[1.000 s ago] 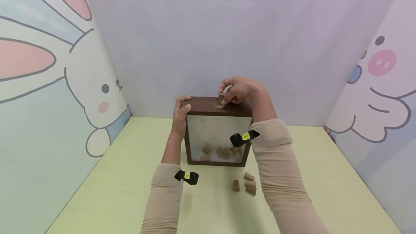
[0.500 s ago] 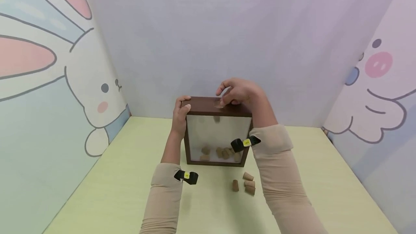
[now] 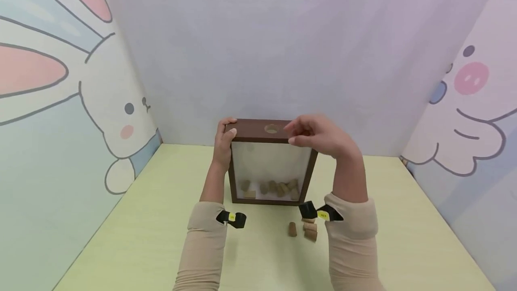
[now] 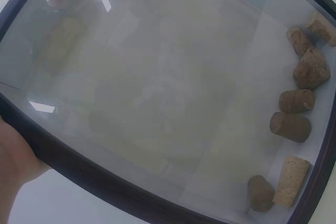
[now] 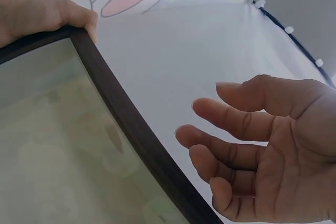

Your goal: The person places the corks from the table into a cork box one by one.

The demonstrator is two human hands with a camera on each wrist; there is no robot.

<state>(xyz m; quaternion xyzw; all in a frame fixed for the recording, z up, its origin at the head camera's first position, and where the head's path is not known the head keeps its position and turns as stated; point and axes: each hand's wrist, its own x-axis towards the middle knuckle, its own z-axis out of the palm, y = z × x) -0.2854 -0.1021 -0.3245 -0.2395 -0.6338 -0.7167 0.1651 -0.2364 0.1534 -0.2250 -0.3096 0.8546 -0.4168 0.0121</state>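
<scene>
Mid-frame, the left hand (image 3: 223, 145) gripped a dark-brown, clear-fronted wooden box (image 3: 252, 135); a steady hold probably suited its round top hole (image 3: 271, 128). The right hand (image 3: 323, 136) held nothing, fingers loosely curved. Tan cylindrical corks (image 3: 310, 235) lay lower centre, likely best pinched singly.

The box (image 3: 250, 130) looks like smooth dark wood with a glossy, see-through pane (image 4: 157, 98), the corks (image 4: 291, 127) inside it rough and matt, the curtain (image 3: 258, 48) behind it softly creased cloth.
</scene>
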